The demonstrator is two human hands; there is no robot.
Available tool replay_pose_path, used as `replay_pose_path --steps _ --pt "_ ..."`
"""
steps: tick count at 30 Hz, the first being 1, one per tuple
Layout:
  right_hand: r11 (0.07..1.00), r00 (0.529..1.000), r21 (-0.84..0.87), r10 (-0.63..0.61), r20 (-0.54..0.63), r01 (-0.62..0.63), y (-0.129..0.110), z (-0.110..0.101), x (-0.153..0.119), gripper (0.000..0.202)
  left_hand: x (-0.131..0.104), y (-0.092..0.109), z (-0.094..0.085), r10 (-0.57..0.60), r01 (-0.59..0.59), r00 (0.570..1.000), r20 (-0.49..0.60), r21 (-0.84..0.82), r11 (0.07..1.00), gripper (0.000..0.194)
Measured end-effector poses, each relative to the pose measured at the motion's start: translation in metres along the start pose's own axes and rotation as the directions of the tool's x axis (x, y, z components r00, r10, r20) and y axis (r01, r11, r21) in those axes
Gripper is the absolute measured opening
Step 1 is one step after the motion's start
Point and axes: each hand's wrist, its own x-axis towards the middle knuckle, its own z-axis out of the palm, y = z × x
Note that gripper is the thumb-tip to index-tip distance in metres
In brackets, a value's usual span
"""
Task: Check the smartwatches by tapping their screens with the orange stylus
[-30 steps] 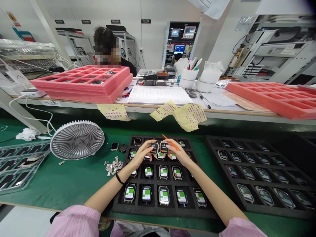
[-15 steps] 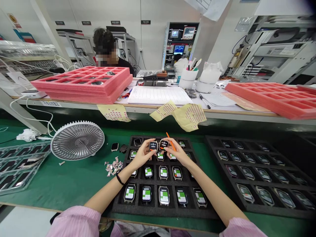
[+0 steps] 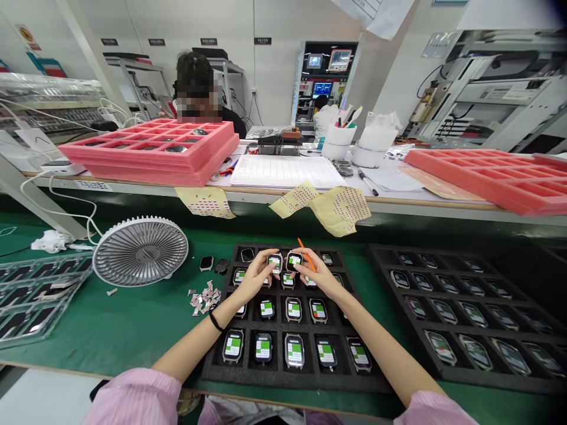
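My left hand (image 3: 257,276) is closed around a smartwatch body (image 3: 274,262), thumb on its lit green-and-white screen. In my right hand (image 3: 319,276) is a second smartwatch body (image 3: 294,261), held beside the first by the fingertips. An orange stick (image 3: 306,255), perhaps a pointed tool, pokes out between the right fingers. Both hands are above the far rows of a black foam tray (image 3: 283,378), whose slots hold several smartwatches (image 3: 294,350), most showing green and white screens. The hands hide some of the far slots.
Left of the tray are two loose watch bodies (image 3: 206,263), a heap of small tabs (image 3: 204,297) and a white fan (image 3: 140,251). Another black tray (image 3: 482,369) of watches lies right. Pink foam trays (image 3: 195,171) rest on the shelf; a person (image 3: 195,82) is behind it.
The left watch's screen has gone from dark with an orange button to green and white; the right one's orange mark is gone. My hands have barely moved. The person behind shifted slightly right.
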Motion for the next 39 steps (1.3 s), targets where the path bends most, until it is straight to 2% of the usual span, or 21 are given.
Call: replay_pose_path --steps 6,12,20,25,28,35,39 --pt "0.999 0.997 -0.039 0.024 -0.074 -0.026 -0.0011 0.0003 0.0006 0.032 0.0 0.0037 -0.0007 -0.046 0.048 0.998 -0.041 0.039 0.998 0.038" --pt "0.997 0.994 -0.058 0.05 -0.096 -0.056 -0.0029 0.001 0.0005 0.026 0.0001 0.0052 -0.0008 -0.084 0.089 0.993 -0.082 0.051 0.995 0.035" --pt "0.996 0.997 -0.068 0.048 -0.066 -0.052 0.0003 -0.0014 0.0013 0.028 0.0001 0.0025 -0.0005 -0.053 0.055 0.998 -0.036 0.042 0.998 0.034" --pt "0.998 0.999 -0.034 0.048 -0.017 -0.049 0.001 -0.0011 0.0006 0.039 0.0008 -0.0016 -0.0001 -0.037 0.037 0.999 0.029 -0.004 0.999 0.047" --pt "0.999 0.999 -0.027 0.041 -0.027 -0.042 0.0004 -0.0003 0.0002 0.043 0.0007 -0.0028 0.0012 -0.037 0.038 0.999 0.038 -0.007 0.999 0.053" --pt "0.997 0.994 -0.049 0.054 -0.099 -0.059 -0.0042 0.0 -0.0003 0.028 0.0006 -0.0005 0.0001 -0.053 0.053 0.999 -0.007 0.041 0.998 0.039" --pt "0.997 0.993 -0.035 0.06 -0.101 -0.063 -0.0048 0.0002 -0.0006 0.03 0.0008 -0.0012 -0.0009 -0.057 0.057 0.998 -0.008 0.042 0.997 0.04"
